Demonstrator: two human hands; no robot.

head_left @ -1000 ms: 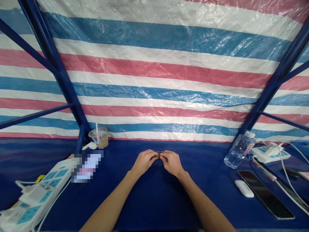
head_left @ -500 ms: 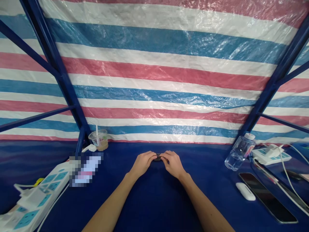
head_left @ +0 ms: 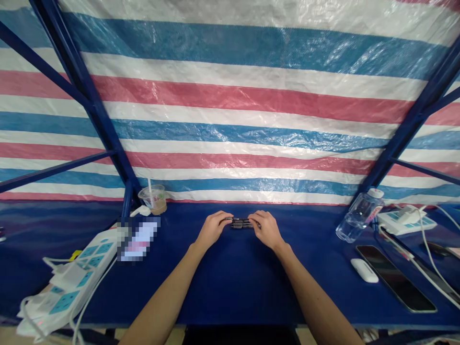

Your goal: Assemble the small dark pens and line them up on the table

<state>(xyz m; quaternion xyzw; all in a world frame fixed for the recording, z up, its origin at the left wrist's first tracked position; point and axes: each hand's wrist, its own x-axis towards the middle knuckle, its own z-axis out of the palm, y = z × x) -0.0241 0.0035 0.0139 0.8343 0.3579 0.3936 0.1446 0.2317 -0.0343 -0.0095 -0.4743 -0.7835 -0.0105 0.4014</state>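
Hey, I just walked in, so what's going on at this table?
Someone's left hand and right hand are at opposite ends of a few dark, pen-like sticks, which lie side by side over the blue table. Whether either hand is gripping or merely touching them is hard to tell. A clear bottle and a dark phone are off to the right.

The left hand (head_left: pixel 212 231) and right hand (head_left: pixel 268 231) are bare to the wrist. The left forearm (head_left: pixel 168 287) and right forearm (head_left: pixel 311 290) are uncovered throughout their visible length, slim, widening toward the elbow. One small spot (head_left: pixel 317 299) marks the right forearm. Upper arms fall outside view.
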